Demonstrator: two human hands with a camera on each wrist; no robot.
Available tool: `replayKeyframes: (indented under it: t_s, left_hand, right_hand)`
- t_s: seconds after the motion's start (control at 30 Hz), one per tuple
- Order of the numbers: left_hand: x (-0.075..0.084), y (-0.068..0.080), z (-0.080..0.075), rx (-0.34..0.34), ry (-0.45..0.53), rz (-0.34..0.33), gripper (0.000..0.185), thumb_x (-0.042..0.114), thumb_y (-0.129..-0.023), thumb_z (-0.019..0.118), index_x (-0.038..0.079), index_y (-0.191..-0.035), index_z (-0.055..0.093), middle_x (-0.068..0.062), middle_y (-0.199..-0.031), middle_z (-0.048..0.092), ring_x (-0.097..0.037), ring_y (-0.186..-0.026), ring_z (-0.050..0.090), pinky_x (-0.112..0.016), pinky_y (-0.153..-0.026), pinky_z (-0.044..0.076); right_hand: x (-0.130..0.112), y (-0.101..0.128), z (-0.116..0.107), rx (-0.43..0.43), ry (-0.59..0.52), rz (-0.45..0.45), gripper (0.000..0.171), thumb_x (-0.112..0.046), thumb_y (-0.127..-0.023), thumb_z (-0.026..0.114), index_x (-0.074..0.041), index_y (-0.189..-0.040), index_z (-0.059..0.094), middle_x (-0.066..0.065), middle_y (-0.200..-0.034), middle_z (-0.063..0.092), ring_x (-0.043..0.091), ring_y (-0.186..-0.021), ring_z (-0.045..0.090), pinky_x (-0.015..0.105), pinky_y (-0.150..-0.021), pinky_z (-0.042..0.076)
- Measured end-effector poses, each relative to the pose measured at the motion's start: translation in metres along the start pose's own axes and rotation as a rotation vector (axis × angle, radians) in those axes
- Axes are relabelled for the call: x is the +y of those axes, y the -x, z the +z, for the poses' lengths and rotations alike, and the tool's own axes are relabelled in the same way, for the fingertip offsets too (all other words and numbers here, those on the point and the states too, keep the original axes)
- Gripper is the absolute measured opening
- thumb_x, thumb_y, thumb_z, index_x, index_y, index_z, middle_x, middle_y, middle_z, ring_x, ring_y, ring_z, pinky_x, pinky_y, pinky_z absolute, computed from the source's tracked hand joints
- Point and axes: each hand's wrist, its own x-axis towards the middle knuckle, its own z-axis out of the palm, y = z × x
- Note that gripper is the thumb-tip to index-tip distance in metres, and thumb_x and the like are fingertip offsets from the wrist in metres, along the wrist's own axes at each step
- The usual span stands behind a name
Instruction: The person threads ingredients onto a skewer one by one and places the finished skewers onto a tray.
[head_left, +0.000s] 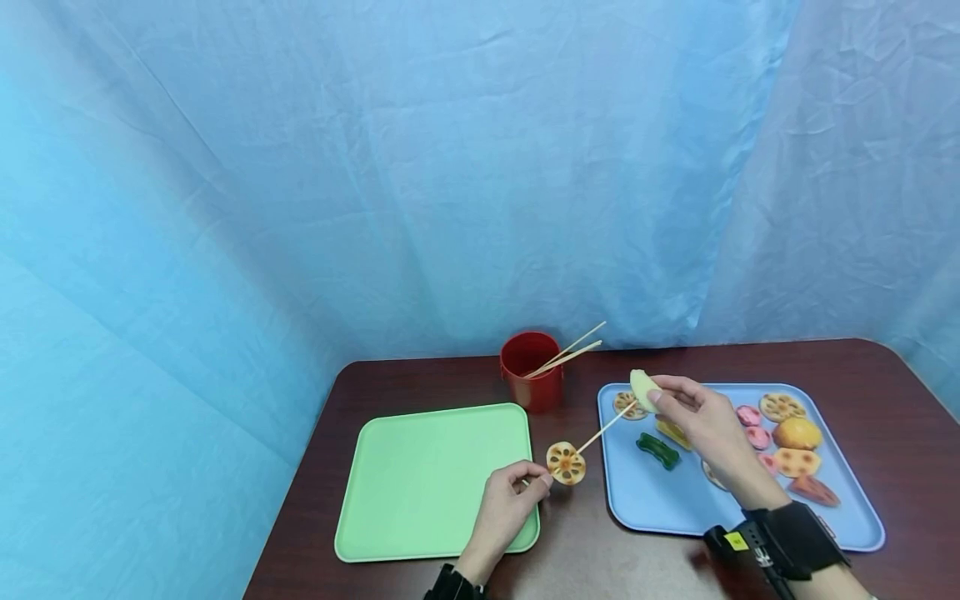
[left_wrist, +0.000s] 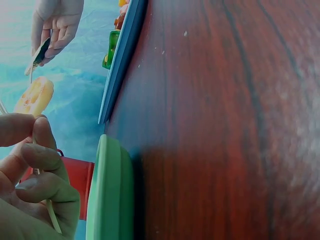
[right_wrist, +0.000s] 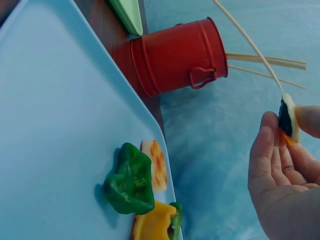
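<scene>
Slanting from left hand (head_left: 506,504), skewer (head_left: 606,427), lotus slice (head_left: 566,463) (threaded)

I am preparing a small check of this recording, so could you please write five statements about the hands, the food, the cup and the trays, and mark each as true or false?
1. The left hand holds a skewer. True.
2. The right hand is empty. False: it pinches a pale slice.
3. A round slice with holes is on the skewer. True.
4. The green pepper piece lies on the green tray. False: it lies on the blue tray.
5. The red cup contains sticks. True.
</scene>
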Motion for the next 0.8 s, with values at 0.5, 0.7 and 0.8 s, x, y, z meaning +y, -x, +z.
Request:
replayKeyframes:
  t_s: [0.5, 0.7, 0.8]
  left_hand:
    - [-0.0016, 0.0009, 0.0000, -0.001, 0.023, -0.015, 0.011, 0.016, -0.094, 0.074, 0.005, -0.094, 0.078, -0.001, -0.078, 0.071, -0.007, -0.055, 0.052, -0.017, -0.052, 0.037]
    - [-0.0024, 0.0007, 0.0004, 0.003, 0.020, -0.017, 0.011, 0.016, -0.093, 0.074, 0.006, -0.093, 0.078, 0.000, -0.078, 0.070, -0.006, -0.054, 0.052, -0.017, -0.052, 0.037]
    - [-0.0017, 0.0006, 0.0005, 0.006, 0.018, -0.017, 0.011, 0.016, -0.093, 0.075, 0.006, -0.093, 0.079, 0.001, -0.077, 0.070, -0.005, -0.054, 0.051, -0.017, -0.052, 0.037]
  right_hand:
    - [-0.0014, 0.0017, 0.0050, 0.047, 0.013, -0.051, 0.054, -0.040, -0.103, 0.064, 0.000, -0.140, 0.059, 0.017, -0.121, 0.066, 0.003, -0.095, 0.064, 0.024, -0.079, 0.057]
    - [-0.0006, 0.0021, 0.0067, 0.038, 0.098, -0.065, 0.054, -0.045, -0.101, 0.064, -0.005, -0.138, 0.062, 0.017, -0.123, 0.066, 0.000, -0.099, 0.064, 0.024, -0.081, 0.057]
    - [-0.0006, 0.0027, 0.0068, 0.035, 0.130, -0.060, 0.055, -0.047, -0.100, 0.066, -0.006, -0.137, 0.063, 0.016, -0.121, 0.068, 0.001, -0.100, 0.065, 0.021, -0.079, 0.055]
